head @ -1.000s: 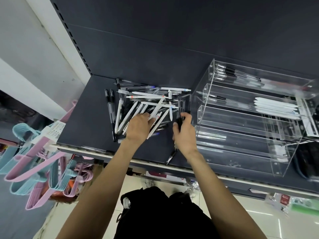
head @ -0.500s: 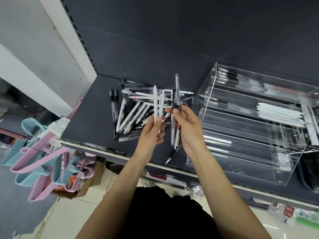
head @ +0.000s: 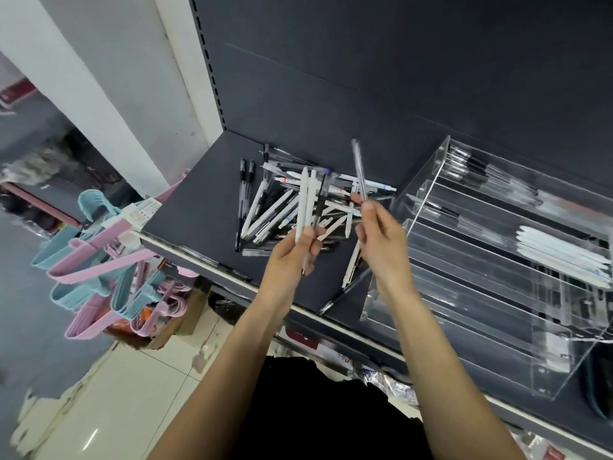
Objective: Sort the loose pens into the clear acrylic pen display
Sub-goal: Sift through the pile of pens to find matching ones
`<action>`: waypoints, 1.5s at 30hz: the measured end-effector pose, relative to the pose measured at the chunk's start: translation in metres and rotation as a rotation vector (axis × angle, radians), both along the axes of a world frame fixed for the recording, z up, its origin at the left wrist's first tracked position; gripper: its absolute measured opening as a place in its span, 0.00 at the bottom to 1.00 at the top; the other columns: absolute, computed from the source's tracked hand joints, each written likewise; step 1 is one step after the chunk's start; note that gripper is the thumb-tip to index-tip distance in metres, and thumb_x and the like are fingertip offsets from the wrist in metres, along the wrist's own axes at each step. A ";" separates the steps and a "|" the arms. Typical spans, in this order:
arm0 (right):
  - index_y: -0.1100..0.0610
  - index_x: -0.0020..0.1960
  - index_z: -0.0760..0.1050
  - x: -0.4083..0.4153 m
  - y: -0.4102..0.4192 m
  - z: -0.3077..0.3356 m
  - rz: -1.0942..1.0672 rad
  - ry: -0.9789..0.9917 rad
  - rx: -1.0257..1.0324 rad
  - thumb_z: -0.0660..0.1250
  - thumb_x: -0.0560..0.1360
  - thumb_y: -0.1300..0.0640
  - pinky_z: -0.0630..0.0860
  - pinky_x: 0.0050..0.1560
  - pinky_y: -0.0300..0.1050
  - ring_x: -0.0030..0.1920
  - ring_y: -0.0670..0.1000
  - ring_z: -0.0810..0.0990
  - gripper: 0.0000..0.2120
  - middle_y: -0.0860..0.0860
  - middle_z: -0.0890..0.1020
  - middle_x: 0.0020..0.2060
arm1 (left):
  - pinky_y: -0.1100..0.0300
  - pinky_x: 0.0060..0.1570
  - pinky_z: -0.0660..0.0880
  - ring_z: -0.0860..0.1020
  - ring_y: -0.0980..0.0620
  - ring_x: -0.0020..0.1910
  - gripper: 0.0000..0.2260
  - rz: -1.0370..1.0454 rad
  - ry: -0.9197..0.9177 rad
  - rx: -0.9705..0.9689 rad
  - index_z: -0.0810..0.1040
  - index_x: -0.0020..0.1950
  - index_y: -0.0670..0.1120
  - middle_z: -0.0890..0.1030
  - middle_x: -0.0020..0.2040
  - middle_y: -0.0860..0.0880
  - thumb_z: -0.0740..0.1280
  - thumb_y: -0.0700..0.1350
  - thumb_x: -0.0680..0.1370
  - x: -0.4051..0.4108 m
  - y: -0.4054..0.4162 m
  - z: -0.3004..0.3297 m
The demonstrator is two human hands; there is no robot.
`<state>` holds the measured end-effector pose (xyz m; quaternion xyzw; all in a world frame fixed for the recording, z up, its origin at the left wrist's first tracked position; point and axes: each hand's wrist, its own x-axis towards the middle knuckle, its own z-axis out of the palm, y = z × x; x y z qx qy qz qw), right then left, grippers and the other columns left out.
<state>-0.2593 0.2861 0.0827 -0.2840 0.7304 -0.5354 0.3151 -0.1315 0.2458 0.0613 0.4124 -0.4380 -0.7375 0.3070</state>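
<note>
A pile of loose pens, white, black and clear, lies on the dark shelf. My left hand grips two white pens and a dark pen upright above the pile. My right hand pinches a clear pen that points up, and holds more pens hanging below the palm. The clear acrylic pen display stands to the right with stepped tiers. Dark pens lie in its top tier and white pens in a tier further down.
Pink and blue hangers hang off the shelf's left end. A black pen lies near the shelf's front edge by the display. The dark back panel rises behind, and a tiled floor shows below.
Both hands have lifted from the pile with pens and stay raised. The view has shifted, so the pile and display sit more to the right.
</note>
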 end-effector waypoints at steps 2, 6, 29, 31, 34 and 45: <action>0.45 0.63 0.75 -0.012 0.010 0.006 0.068 0.178 0.137 0.55 0.81 0.48 0.73 0.48 0.44 0.39 0.45 0.77 0.14 0.37 0.77 0.36 | 0.67 0.32 0.67 0.71 0.59 0.31 0.11 0.051 0.033 0.020 0.78 0.52 0.46 0.71 0.32 0.55 0.57 0.48 0.82 0.007 -0.001 0.000; 0.50 0.53 0.74 -0.031 0.018 0.020 0.208 0.405 0.220 0.65 0.76 0.55 0.72 0.43 0.42 0.38 0.46 0.78 0.06 0.44 0.80 0.42 | 0.66 0.32 0.68 0.70 0.58 0.32 0.12 0.178 0.078 0.014 0.77 0.57 0.47 0.73 0.36 0.54 0.57 0.49 0.82 0.024 -0.008 -0.006; 0.58 0.39 0.76 0.005 -0.066 0.016 0.546 -0.052 0.095 0.71 0.73 0.62 0.72 0.28 0.35 0.25 0.44 0.74 0.05 0.46 0.77 0.24 | 0.61 0.39 0.79 0.82 0.52 0.38 0.08 -0.003 0.062 0.019 0.73 0.58 0.52 0.84 0.46 0.50 0.57 0.47 0.82 0.036 0.008 0.008; 0.57 0.39 0.76 0.006 -0.067 0.015 0.569 -0.062 0.112 0.70 0.73 0.62 0.71 0.28 0.35 0.25 0.43 0.74 0.06 0.45 0.77 0.22 | 0.61 0.38 0.78 0.80 0.53 0.35 0.08 -0.030 0.077 0.011 0.72 0.58 0.51 0.83 0.43 0.51 0.56 0.46 0.82 0.037 0.008 0.008; 0.56 0.40 0.76 0.003 -0.069 0.019 0.640 -0.107 0.131 0.70 0.73 0.61 0.67 0.27 0.34 0.27 0.42 0.72 0.05 0.44 0.77 0.26 | 0.62 0.34 0.73 0.72 0.55 0.31 0.08 -0.061 0.109 -0.023 0.72 0.59 0.48 0.76 0.37 0.52 0.55 0.45 0.83 0.038 0.008 0.007; 0.55 0.46 0.83 -0.018 -0.099 0.045 0.891 0.246 0.281 0.74 0.69 0.51 0.70 0.47 0.33 0.40 0.39 0.77 0.09 0.45 0.82 0.37 | 0.63 0.32 0.71 0.69 0.56 0.30 0.09 -0.124 0.065 -0.040 0.73 0.58 0.47 0.74 0.36 0.54 0.55 0.45 0.83 0.041 0.013 0.005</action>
